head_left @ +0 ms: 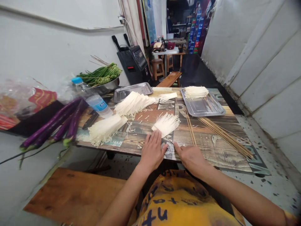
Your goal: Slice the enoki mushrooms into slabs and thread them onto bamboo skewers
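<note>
My left hand (153, 150) lies with fingers stretched out and flat on the root end of a fanned bunch of enoki mushrooms (167, 125) on the table. Close beside it, my right hand (191, 158) is closed, its index finger extended along a thin stick that looks like a skewer (169, 140). The stick's tip points at the near edge of the bunch; whether it has gone in, I cannot tell. To the left lie an enoki bunch (105, 128) and a larger enoki pile (134, 104). A small enoki bunch (168, 96) lies farther back.
A metal tray (202, 108) with skewered enoki stands at right, near loose bamboo skewers (225, 136). Two skewers (190, 127) lie nearer. Left are a water bottle (97, 103), a dark-handled knife (90, 119), eggplants (56, 122), a bowl (110, 86) of greens and another tray (133, 90).
</note>
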A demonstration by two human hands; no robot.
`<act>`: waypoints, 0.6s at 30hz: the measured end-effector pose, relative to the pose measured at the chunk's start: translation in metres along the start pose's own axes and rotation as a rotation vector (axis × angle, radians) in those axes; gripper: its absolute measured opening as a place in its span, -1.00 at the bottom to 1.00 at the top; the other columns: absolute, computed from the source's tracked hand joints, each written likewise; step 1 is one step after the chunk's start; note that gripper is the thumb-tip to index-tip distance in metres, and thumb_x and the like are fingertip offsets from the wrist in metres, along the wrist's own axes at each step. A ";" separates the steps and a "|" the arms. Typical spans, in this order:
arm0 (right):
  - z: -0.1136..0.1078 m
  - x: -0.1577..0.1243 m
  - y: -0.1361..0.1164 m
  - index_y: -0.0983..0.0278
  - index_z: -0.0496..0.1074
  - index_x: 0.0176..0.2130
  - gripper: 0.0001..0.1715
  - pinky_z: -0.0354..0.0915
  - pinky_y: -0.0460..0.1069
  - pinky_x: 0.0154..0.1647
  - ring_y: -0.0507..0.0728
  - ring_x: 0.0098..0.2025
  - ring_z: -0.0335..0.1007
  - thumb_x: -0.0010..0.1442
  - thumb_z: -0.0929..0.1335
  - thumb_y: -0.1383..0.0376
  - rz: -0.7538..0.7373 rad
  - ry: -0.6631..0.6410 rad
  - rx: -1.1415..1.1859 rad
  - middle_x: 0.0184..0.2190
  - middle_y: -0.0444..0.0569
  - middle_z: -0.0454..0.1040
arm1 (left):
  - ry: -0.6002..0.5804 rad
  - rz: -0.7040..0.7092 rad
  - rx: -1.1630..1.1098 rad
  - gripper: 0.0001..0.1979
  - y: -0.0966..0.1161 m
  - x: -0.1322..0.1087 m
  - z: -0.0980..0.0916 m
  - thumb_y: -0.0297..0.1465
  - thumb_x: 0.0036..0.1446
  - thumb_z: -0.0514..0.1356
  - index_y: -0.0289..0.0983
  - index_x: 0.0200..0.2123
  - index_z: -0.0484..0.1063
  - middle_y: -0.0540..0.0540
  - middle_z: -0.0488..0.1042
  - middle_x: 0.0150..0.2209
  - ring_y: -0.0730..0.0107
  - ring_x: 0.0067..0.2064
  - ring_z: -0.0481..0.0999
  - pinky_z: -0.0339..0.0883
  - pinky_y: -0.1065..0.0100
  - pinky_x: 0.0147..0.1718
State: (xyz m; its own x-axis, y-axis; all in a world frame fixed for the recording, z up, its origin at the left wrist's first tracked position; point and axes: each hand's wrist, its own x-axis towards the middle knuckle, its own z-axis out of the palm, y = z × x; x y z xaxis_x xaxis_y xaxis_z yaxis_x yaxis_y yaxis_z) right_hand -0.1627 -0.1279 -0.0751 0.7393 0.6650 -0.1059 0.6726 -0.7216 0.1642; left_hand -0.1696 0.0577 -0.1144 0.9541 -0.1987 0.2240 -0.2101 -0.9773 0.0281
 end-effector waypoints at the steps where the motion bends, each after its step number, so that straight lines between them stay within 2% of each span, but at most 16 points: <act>1: -0.001 -0.001 -0.001 0.48 0.21 0.19 -0.46 0.20 -0.02 -0.49 0.18 -0.38 0.48 0.24 0.14 0.47 -0.006 0.003 -0.001 -0.37 0.17 0.53 | -0.001 -0.001 0.008 -0.39 0.000 0.000 0.000 -0.16 0.30 -0.14 -0.49 0.24 0.08 -0.31 0.11 0.28 0.12 0.31 0.07 -0.06 0.04 0.25; 9: 0.010 -0.021 0.000 0.43 0.28 0.15 -0.44 0.10 -0.06 -0.57 0.10 -0.48 0.44 0.13 0.25 0.51 -0.021 0.071 0.003 -0.46 0.03 0.52 | 0.006 0.018 0.006 -0.39 0.000 0.000 0.001 -0.16 0.30 -0.13 -0.47 0.25 0.08 -0.32 0.11 0.28 0.13 0.31 0.08 -0.03 0.03 0.24; 18: 0.015 -0.041 0.013 0.48 0.34 0.09 -0.45 0.06 -0.04 -0.58 0.10 -0.51 0.40 0.06 0.28 0.53 -0.106 0.170 -0.004 -0.47 0.06 0.52 | 0.016 0.012 -0.018 -0.41 -0.001 -0.002 0.002 -0.16 0.30 -0.12 -0.44 0.25 0.07 -0.31 0.13 0.27 0.15 0.31 0.07 -0.03 0.04 0.24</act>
State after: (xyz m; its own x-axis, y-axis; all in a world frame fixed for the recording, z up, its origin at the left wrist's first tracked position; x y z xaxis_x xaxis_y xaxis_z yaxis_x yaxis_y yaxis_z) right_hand -0.1835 -0.1678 -0.0837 0.6484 0.7601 0.0439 0.7456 -0.6456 0.1652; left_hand -0.1706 0.0589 -0.1165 0.9480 -0.2086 0.2403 -0.2250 -0.9734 0.0425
